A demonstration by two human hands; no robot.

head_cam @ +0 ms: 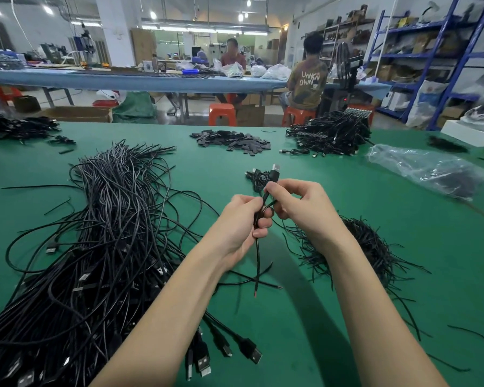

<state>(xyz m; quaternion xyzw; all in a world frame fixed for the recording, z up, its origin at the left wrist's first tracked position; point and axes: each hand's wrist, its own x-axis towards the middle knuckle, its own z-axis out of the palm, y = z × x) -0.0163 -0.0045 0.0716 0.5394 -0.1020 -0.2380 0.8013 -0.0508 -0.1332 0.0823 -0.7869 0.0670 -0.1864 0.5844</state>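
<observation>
A workshop with blue shelving and a long far bench, where two people sit on orange stools, lies behind a wide green table [333,317]. Above the middle of the table, both hands hold one black USB cable [274,174]. The left hand [239,223] has its fingers curled round the gathered loops of the cable, and the cable's bare end hangs down below the fist to just above the table. The right hand [301,208] pinches the cable between thumb and fingers just under the plug, which stands up above both hands. A large loose heap of cables [109,241] sprawls over the left side of the table, with several USB plugs lying at its near edge. A mound of short black ties [370,247] lies just right of the right wrist. A small coiled bundle [256,178] lies just behind the hands. Farther back are a heap of small flat black pieces [232,141], a stack of coiled cables [331,135] and, to the right, a clear plastic bag [425,169].
</observation>
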